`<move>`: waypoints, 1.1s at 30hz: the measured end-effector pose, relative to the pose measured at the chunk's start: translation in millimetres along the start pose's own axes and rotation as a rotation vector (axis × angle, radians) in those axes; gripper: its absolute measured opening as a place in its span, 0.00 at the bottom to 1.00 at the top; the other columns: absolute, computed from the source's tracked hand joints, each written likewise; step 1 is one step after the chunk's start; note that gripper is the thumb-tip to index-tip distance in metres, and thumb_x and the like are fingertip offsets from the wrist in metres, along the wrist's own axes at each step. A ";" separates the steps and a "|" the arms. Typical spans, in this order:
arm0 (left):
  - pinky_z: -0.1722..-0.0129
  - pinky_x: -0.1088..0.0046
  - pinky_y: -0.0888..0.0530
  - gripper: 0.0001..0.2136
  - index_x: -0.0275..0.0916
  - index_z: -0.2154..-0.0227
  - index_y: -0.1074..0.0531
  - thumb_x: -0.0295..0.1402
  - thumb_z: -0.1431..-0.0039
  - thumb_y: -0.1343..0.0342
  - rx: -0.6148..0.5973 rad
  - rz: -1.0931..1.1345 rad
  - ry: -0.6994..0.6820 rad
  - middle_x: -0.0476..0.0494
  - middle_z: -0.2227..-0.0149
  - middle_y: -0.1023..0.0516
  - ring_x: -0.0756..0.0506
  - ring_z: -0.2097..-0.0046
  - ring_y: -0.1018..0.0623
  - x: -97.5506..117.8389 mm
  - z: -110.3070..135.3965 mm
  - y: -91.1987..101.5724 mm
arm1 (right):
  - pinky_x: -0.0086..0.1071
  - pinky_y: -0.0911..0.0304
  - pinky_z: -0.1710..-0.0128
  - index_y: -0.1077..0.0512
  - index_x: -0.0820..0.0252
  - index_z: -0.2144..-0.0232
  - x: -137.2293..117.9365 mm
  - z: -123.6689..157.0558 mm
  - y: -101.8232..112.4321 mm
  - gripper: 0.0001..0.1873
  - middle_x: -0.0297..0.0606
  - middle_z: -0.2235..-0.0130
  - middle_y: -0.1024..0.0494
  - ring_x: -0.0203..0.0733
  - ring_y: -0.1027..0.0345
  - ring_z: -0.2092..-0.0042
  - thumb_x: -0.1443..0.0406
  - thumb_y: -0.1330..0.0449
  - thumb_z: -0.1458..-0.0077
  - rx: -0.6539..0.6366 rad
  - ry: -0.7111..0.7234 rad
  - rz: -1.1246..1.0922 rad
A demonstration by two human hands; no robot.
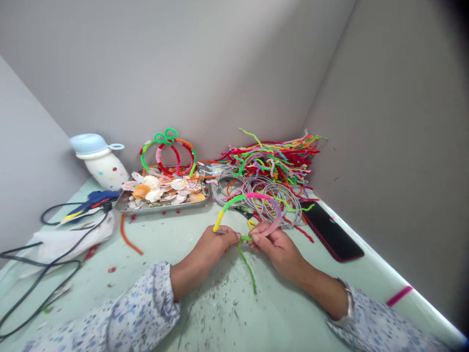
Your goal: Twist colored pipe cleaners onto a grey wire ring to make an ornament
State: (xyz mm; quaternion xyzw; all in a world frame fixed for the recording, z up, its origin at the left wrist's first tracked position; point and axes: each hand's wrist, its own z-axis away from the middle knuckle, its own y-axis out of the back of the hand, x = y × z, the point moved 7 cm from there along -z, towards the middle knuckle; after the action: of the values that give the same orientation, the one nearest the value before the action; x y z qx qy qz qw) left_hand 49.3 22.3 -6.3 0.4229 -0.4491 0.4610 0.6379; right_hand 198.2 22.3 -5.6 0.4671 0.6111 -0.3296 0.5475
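Both hands hold a hoop (254, 195) wrapped in yellow, green, pink and purple fuzzy pipe cleaner. My left hand (215, 244) is closed around the lower left of the hoop, by its yellow part, with a bit of bare grey wire showing. A light green pipe cleaner (249, 270) lies across the hoop's bottom between my fingertips, and its loose tail hangs down toward the table. Thumb and finger of my right hand (281, 248) pinch the green pipe cleaner beside the hoop's pale pink end. My palms hide part of the lower hoop.
A metal tray (164, 209) of shells bears finished hoops (178, 161). Behind my hands lie grey wire coils (293, 195), yellow-handled pliers (251, 223) and a pipe cleaner pile (271, 159). A phone (335, 232) lies right; a bottle (106, 168) and black cable (47, 266) are left.
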 end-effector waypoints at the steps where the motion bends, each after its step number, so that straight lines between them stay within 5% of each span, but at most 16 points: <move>1: 0.78 0.73 0.48 0.11 0.38 0.84 0.37 0.35 0.52 0.45 -0.014 -0.003 0.002 0.54 0.84 0.43 0.52 0.79 0.42 -0.6 -0.3 -0.7 | 0.31 0.39 0.66 0.30 0.60 0.68 0.4 0.0 0.1 0.11 0.33 0.69 0.31 0.36 0.36 0.67 0.59 0.45 0.39 -0.001 -0.003 -0.004; 26: 0.78 0.75 0.46 0.10 0.37 0.83 0.34 0.34 0.53 0.43 0.013 0.137 -0.010 0.53 0.81 0.40 0.52 0.77 0.42 -3.2 2.2 -3.3 | 0.31 0.38 0.65 0.30 0.59 0.68 -2.4 1.2 -1.4 0.12 0.34 0.69 0.30 0.37 0.35 0.67 0.56 0.44 0.40 -0.015 -0.024 -0.004; 33: 0.77 0.74 0.43 0.11 0.36 0.77 0.30 0.39 0.48 0.45 -0.054 0.107 -0.058 0.53 0.81 0.38 0.52 0.77 0.40 0.8 1.0 -5.3 | 0.30 0.39 0.69 0.31 0.60 0.71 5.1 -3.6 4.1 0.14 0.32 0.73 0.28 0.35 0.35 0.71 0.54 0.39 0.46 0.073 -0.134 -0.230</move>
State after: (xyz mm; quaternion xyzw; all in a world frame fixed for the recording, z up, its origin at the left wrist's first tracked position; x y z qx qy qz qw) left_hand 54.4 20.3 -6.0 0.3940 -0.5017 0.4696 0.6104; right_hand 200.9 28.1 -9.4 0.3906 0.6102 -0.4427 0.5283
